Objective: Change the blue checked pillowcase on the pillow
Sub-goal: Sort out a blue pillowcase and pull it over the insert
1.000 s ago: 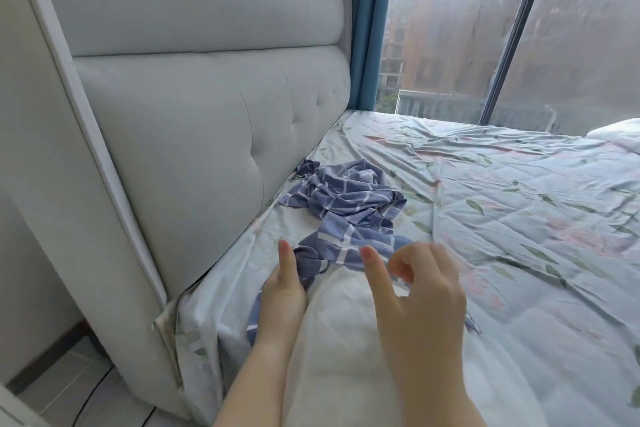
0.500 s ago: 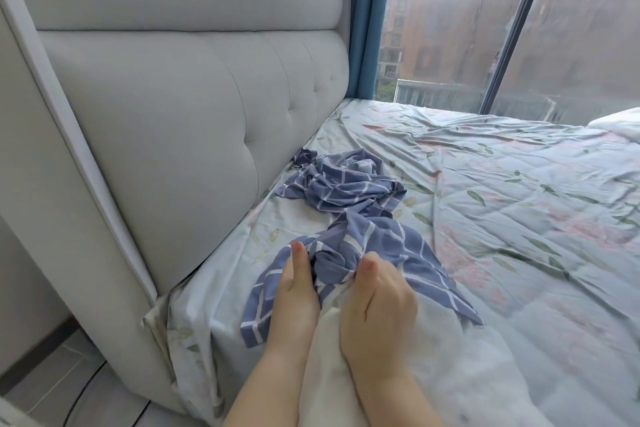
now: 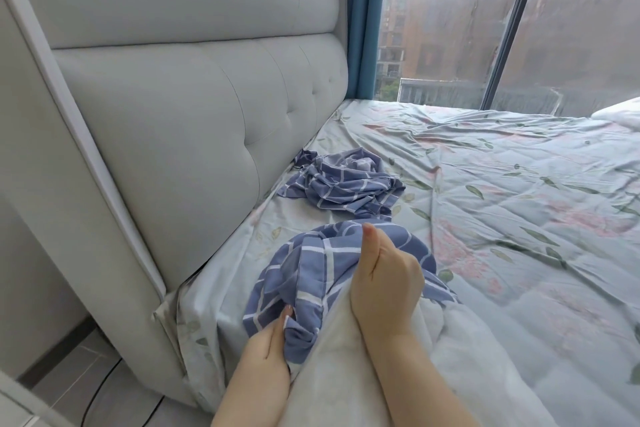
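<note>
Pillowcase in blue check is sitting over the far end of the white pillow, which is lying at the near edge of the bed between our forearms. The cloth is bunching in folds there and covering only that end, and the rest of the pillow is showing bare white toward us. We are gripping the pillowcase with both hands. Our left hand is pinching a gathered fold of its near hem low on the pillow's left side, with the thumb pressing the cloth against curled fingers. Our right hand is lying on top of the pillow farther out, with the thumb pointing away from us and the fingers curling into the cloth where blue is meeting white. The two hands are working apart, the left one nearer to us and lower.

Beyond the pillow, a second blue checked cloth is lying in a crumpled heap on the floral sheet, just beside the base of the grey padded headboard. The sheet is spreading wrinkled across the bed to the right. A blue curtain is hanging past the headboard, next to a tall window that is showing buildings outside. Another white pillow is peeking in at the far right edge. Grey floor is showing at lower left.
</note>
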{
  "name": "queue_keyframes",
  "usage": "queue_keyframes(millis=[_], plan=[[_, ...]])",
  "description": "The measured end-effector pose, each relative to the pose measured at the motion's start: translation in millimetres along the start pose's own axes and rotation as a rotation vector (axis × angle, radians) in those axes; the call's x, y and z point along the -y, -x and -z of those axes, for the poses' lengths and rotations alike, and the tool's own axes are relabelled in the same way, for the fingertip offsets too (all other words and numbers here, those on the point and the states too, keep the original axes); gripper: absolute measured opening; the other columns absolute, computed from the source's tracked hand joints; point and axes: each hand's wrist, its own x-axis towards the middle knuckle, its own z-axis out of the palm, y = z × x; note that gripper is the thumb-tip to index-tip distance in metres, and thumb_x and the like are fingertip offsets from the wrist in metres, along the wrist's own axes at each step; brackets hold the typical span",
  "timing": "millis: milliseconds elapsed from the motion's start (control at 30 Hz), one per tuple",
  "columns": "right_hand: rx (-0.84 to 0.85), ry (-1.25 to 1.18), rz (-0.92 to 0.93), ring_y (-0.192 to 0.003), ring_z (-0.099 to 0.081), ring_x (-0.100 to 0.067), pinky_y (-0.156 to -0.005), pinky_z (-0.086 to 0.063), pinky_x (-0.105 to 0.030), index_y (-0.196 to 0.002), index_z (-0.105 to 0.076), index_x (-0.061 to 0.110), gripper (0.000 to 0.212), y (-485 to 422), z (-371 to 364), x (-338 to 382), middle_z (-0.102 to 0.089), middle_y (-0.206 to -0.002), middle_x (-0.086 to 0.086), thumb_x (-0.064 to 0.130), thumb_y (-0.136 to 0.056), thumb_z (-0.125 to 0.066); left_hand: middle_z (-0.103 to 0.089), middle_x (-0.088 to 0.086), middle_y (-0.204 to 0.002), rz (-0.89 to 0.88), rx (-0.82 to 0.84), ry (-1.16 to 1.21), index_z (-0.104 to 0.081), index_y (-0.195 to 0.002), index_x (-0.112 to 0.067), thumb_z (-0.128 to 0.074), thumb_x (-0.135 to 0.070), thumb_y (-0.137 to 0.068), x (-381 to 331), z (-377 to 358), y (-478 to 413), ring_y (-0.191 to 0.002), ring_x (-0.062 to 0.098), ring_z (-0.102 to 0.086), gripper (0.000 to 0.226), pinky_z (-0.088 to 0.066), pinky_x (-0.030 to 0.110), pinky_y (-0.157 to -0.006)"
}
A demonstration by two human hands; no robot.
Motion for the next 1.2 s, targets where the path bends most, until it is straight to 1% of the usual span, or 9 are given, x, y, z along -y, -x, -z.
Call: queue_keyframes(millis=[133, 267, 433, 600, 700, 800, 900, 1000, 1200], plan=[[0.056, -0.071, -0.01, -0.039, -0.023, -0.018, -0.044, -0.015, -0.022, -0.062, -0.025, 0.024, 0.049, 1, 6, 2, -0.022, -0.047, 0.008, 0.044, -0.107, -0.02, -0.057, -0.002, -0.077, -0.052, -0.217, -0.114, -0.064, -0.1, -0.015, -0.035, -0.053, -0.098, -19, 8, 10, -0.082, 0.019, -0.053, 0.048, -0.035, 0.019, -0.065], [0.222, -0.091, -0.066, -0.04, -0.027, -0.019, -0.042, -0.014, -0.026, -0.059, -0.023, 0.02, 0.048, 4, 16, 9, -0.026, -0.044, 0.007, 0.037, -0.103, -0.03, -0.051, -0.003, -0.101, -0.465, -0.447, -0.445, -0.047, -0.089, -0.025, -0.022, -0.076, -0.081, -49, 5, 3, -0.097, 0.017, -0.043, 0.057, -0.027, 0.024, -0.082], [0.604, -0.088, -0.189, -0.056, -0.047, -0.022, -0.053, -0.03, -0.034, -0.057, -0.041, 0.015, 0.048, 8, 43, 10, -0.051, -0.052, 0.002, 0.034, -0.102, -0.043, -0.059, -0.002, -0.096, -0.172, -0.259, -0.472, -0.046, -0.095, -0.021, -0.021, -0.06, -0.096, -63, -26, -26, -0.095, 0.026, -0.056, 0.047, -0.038, 0.036, -0.076], [0.894, -0.323, -0.328, -0.091, -0.055, 0.003, -0.076, -0.037, -0.012, -0.086, -0.069, 0.005, 0.081, 9, 65, 11, -0.069, -0.081, 0.008, 0.066, -0.091, -0.017, -0.064, -0.001, -0.096, -0.082, -0.277, -0.207, -0.059, -0.104, -0.018, -0.015, -0.062, -0.092, -40, -30, -27, -0.102, 0.025, -0.057, 0.063, -0.04, 0.039, -0.101], [1.065, -0.408, -0.509, -0.099, -0.045, 0.026, -0.097, -0.028, -0.01, -0.081, -0.072, 0.037, 0.072, 15, 61, 5, -0.056, -0.084, 0.051, 0.078, -0.076, -0.013, -0.055, -0.012, -0.075, -0.062, -0.255, -0.056, -0.05, -0.075, -0.029, -0.022, -0.058, -0.096, -45, -28, -20, -0.078, 0.009, -0.052, 0.045, -0.041, 0.033, -0.092], [1.149, -0.384, -0.687, -0.119, -0.051, 0.001, -0.114, -0.028, -0.028, -0.065, -0.069, 0.06, 0.081, 18, 47, -10, -0.066, -0.088, 0.033, 0.11, -0.032, -0.015, -0.061, -0.011, -0.083, 0.023, -0.199, 0.085, -0.058, -0.081, -0.028, -0.024, -0.073, -0.085, -40, -26, -22, -0.084, 0.007, -0.056, 0.057, -0.043, 0.031, -0.088], [1.127, -0.391, -0.595, -0.128, -0.039, 0.01, -0.122, -0.012, -0.034, -0.074, -0.066, 0.068, 0.085, 18, 54, -17, -0.06, -0.106, 0.037, 0.11, -0.032, -0.005, -0.068, -0.007, -0.116, 0.08, -0.128, 0.152, -0.063, -0.121, -0.032, -0.02, -0.105, -0.046, -29, -23, -28, -0.111, 0.017, -0.061, 0.113, -0.044, 0.042, -0.105], [1.138, -0.252, -0.391, -0.118, -0.006, 0.037, -0.116, 0.01, -0.026, -0.1, -0.05, 0.07, 0.099, 10, 62, -1, -0.032, -0.109, 0.06, 0.099, -0.039, 0.022, -0.066, -0.006, -0.124, 0.096, -0.076, 0.168, -0.06, -0.127, -0.037, -0.022, -0.109, -0.031, -25, -23, -30, -0.116, 0.018, -0.061, 0.125, -0.045, 0.043, -0.105], [1.128, -0.227, -0.261, -0.118, -0.039, -0.003, -0.105, -0.028, -0.028, -0.116, -0.049, 0.047, 0.106, 19, 64, 10, -0.044, -0.116, 0.024, 0.095, -0.053, 0.022, -0.069, -0.003, -0.119, 0.152, -0.008, 0.24, -0.066, -0.117, -0.039, -0.033, -0.108, -0.033, -23, -26, -27, -0.114, 0.023, -0.063, 0.113, -0.046, 0.045, -0.103]])
